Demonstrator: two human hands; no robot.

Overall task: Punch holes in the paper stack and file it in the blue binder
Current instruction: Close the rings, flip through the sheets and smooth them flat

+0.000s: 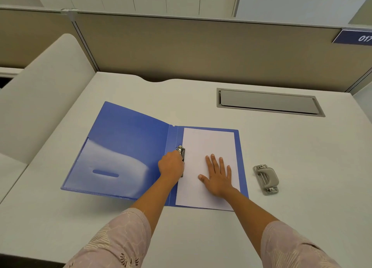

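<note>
Glossy plastic binder [124, 147], matt paper [207, 147], metal clip [181, 151].

worn: pale pink short-sleeved top | left sleeve [120, 241]: white leaf-and-vein print, small dark eyelet cut-outs at its lower edge | right sleeve [291, 245]: same pink, fainter white print | both hems: well behind the fingers [214, 163] | left hand [171, 165], right hand [217, 177], forearms: bare
</note>
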